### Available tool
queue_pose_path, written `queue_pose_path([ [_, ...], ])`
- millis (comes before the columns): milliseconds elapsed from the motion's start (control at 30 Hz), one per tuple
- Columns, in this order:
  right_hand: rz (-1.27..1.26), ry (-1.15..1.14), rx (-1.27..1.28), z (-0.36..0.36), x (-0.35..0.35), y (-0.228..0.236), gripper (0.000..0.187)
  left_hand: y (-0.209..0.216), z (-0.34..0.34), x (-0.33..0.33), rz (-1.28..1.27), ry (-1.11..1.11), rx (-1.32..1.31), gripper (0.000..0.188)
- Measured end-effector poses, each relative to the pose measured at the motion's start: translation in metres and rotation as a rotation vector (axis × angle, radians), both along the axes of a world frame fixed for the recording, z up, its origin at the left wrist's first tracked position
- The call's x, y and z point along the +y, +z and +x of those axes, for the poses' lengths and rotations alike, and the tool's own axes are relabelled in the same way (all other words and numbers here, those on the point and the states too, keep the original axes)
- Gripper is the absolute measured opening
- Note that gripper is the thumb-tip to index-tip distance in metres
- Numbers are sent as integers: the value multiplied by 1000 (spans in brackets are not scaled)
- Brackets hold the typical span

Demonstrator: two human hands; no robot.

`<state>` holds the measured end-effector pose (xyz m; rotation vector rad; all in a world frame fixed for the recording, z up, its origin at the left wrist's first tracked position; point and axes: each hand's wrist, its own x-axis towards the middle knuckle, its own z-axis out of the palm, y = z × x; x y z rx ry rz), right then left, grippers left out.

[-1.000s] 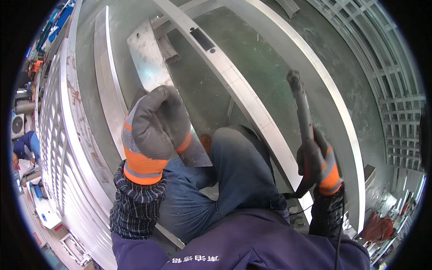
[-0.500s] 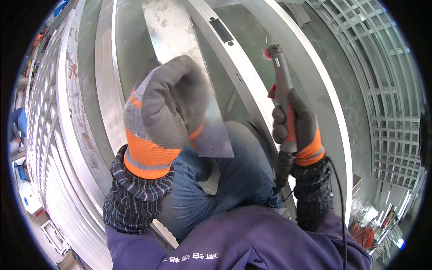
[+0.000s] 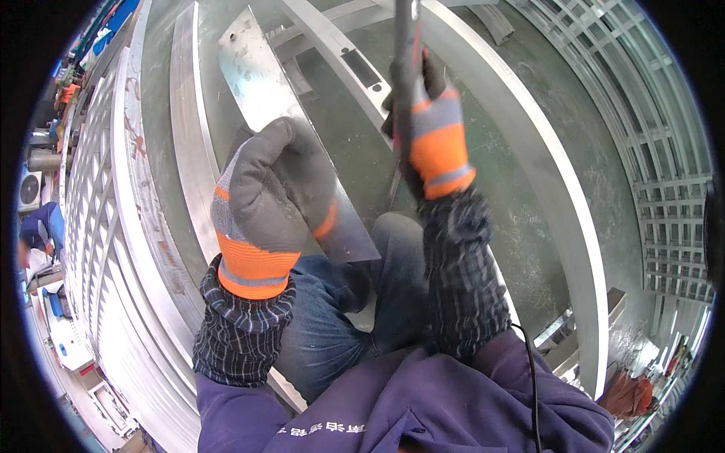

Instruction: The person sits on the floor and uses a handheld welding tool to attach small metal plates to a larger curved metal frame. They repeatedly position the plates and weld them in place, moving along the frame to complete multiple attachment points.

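A flat, shiny metal plate (image 3: 260,87) slants from the upper left down toward my knees, with a small hole near each end. My left hand (image 3: 276,185), in a grey and orange work glove, is closed around the plate's left edge. In my gloved right hand (image 3: 434,128) is a slim grey-and-red corded power tool (image 3: 406,53). The tool stands almost vertical in the view, beyond the plate's right edge and apart from it. The upper frame border cuts off its head, and most of my right fingers are behind its body.
A long metal profile with a dark slot (image 3: 361,68) runs behind the plate. Broad metal bars flank me on the left (image 3: 189,113) and right (image 3: 540,147). Slatted metal frames are stacked at both sides. A black cord (image 3: 535,392) hangs by my right arm.
My right hand has swung up and to the left with the power tool. The plate has shifted slightly left and downward in the view, my left hand still gripping it.
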<state>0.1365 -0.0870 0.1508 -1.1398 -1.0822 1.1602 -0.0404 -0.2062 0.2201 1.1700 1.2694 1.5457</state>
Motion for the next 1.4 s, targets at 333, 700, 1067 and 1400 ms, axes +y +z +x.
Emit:
queue_pose_path([
  [333,-450,451,110,159,19,53,43,12,-7,-6,-125,13,-325,28],
  [700,-900,516,-27,156,-46,51,48,1,-9,-6,-84,-74,-146,32],
  [1067,-885,574,49,155,-34,26,54,-2,-15,-6,-51,-124,-143,31],
  [1400,-851,590,47,155,-30,17,52,-4,-9,-7,-94,-177,-362,28],
])
